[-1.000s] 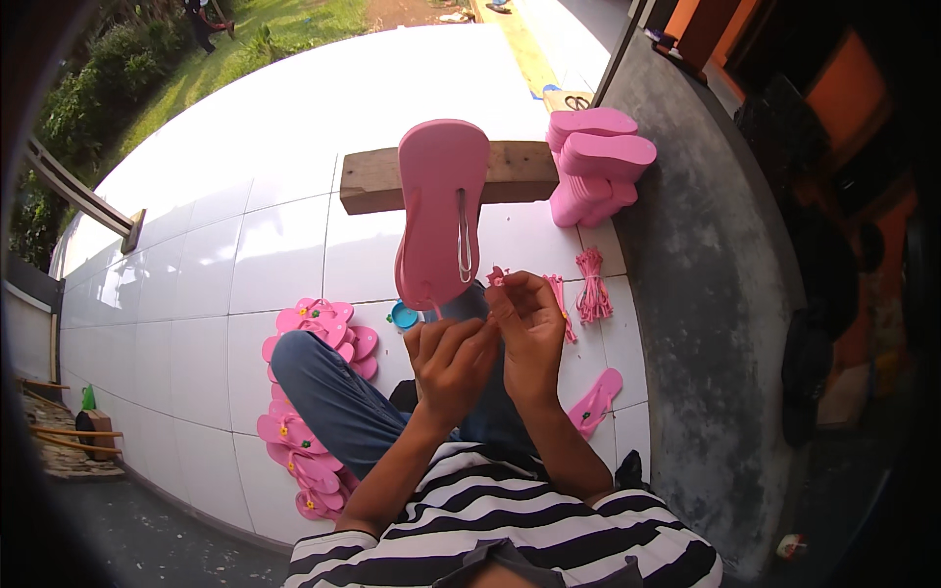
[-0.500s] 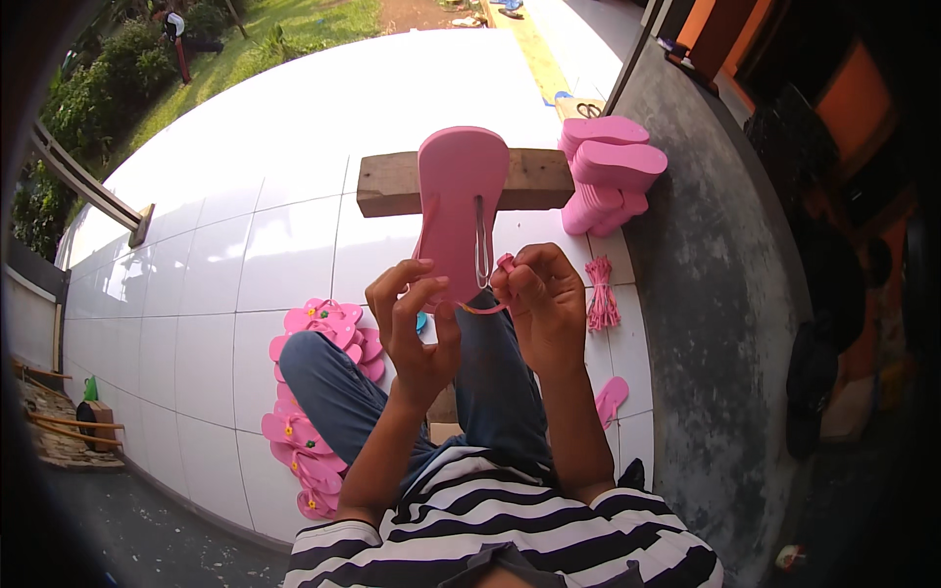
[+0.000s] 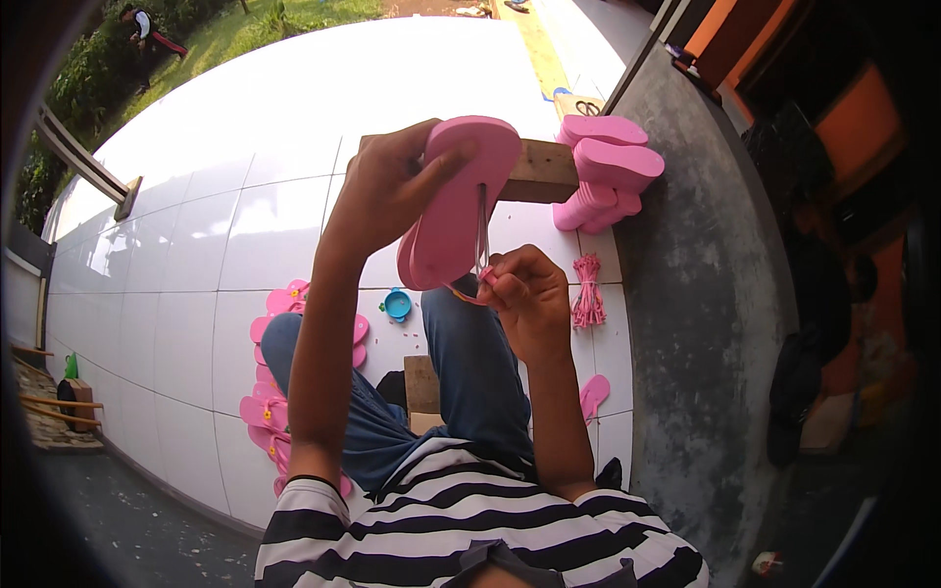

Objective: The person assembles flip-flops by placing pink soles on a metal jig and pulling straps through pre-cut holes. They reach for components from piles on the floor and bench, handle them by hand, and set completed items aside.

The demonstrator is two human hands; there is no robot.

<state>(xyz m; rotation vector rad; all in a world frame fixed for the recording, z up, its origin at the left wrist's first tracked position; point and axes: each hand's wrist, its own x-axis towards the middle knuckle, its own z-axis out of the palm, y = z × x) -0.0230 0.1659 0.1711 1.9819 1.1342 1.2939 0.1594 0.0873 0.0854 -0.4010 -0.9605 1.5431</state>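
Observation:
My left hand (image 3: 397,186) grips the heel end of a pink flip-flop sole (image 3: 456,220), its thumb lying across the top face. A thin metal wire loop (image 3: 481,225) pokes out of a hole in the sole. Closed at the loop's lower end, my right hand (image 3: 526,289) pinches the knobbed end of a pink flip-flop strap (image 3: 465,295). That strap runs beneath the sole's lower end, where part of it is hidden. Behind the sole lies a wooden block (image 3: 542,171), partly covered by it.
Pink soles (image 3: 613,167) are stacked beyond my right hand, with a tied bundle of pink straps (image 3: 587,291) nearer. Finished-looking flip-flops (image 3: 265,407) lie left of my legs. A small blue bowl (image 3: 397,305) sits between them and my knee. One pink flip-flop (image 3: 594,396) lies at right.
My left hand has moved from the strap up to the heel end of the sole, now gripping it. My right hand has brought the strap's end to the wire loop. The sole has tilted.

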